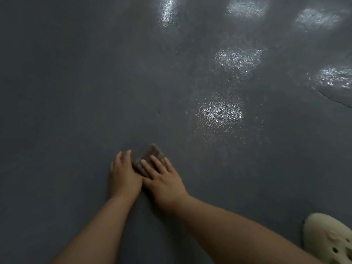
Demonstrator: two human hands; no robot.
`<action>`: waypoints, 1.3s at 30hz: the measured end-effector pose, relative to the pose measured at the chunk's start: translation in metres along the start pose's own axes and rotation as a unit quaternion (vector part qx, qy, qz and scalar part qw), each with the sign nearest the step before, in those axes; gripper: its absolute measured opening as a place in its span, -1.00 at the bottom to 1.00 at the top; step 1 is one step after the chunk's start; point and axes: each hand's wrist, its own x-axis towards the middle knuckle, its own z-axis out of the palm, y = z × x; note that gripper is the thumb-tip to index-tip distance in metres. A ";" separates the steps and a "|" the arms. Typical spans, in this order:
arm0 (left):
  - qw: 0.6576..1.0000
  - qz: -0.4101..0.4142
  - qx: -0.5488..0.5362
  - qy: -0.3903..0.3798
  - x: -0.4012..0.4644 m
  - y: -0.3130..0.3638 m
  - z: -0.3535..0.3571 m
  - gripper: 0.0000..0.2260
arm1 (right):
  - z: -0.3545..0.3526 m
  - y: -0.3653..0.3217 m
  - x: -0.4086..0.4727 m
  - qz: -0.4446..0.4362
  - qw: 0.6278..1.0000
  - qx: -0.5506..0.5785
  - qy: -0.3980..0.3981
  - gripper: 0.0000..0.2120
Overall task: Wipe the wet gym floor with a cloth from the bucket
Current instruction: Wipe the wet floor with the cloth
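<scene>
A small dark brown cloth lies flat on the dark grey gym floor, low in the middle of the head view. My right hand presses on the cloth with straight fingers and covers most of it. My left hand lies flat right beside it on the left, its fingers stretched out, touching the cloth's left edge and the floor. Only the far corner of the cloth shows past my fingers. No bucket is in view.
Wet, shiny patches reflect light on the floor ahead and to the right. A seam or crack runs across the floor at the far right. A cream clog on my foot stands at the bottom right.
</scene>
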 end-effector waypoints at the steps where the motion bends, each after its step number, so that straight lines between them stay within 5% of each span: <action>1: 1.000 0.000 0.004 -0.004 -0.004 -0.001 0.002 -0.42 | 0.001 -0.002 -0.005 -0.019 1.000 -0.008 -0.002 -0.45; 6: 0.999 0.038 0.020 -0.014 -0.019 0.011 0.013 -0.43 | -0.009 0.045 -0.004 -0.038 0.996 -0.073 0.038 -0.47; 11: 0.979 0.154 0.105 -0.087 -0.042 0.039 0.027 -0.30 | -0.031 0.114 -0.036 0.172 0.978 0.001 0.121 -0.45; 16: 0.934 0.199 0.249 -0.159 -0.065 0.071 0.040 0.00 | -0.035 0.182 -0.095 0.372 0.897 0.036 0.236 -0.49; 20: 0.918 0.180 0.316 -0.159 -0.079 0.087 0.053 0.01 | -0.032 0.214 -0.134 0.524 0.808 0.070 0.261 -0.56; 25: 0.915 0.164 0.329 -0.168 -0.079 0.092 0.055 0.02 | -0.030 0.208 -0.128 0.576 0.760 0.121 0.275 -0.57; 28: 0.914 0.156 0.332 -0.172 -0.079 0.093 0.055 0.03 | -0.026 0.182 -0.113 0.528 0.809 0.099 0.239 -0.52; 33: 0.911 0.139 0.345 -0.177 -0.081 0.097 0.056 0.03 | 0.003 0.111 -0.098 0.310 0.926 0.045 0.211 -0.48; 39: 0.899 0.130 0.378 -0.180 -0.080 0.107 0.062 -0.10 | 0.021 0.081 -0.121 0.190 0.972 -0.019 0.136 -0.48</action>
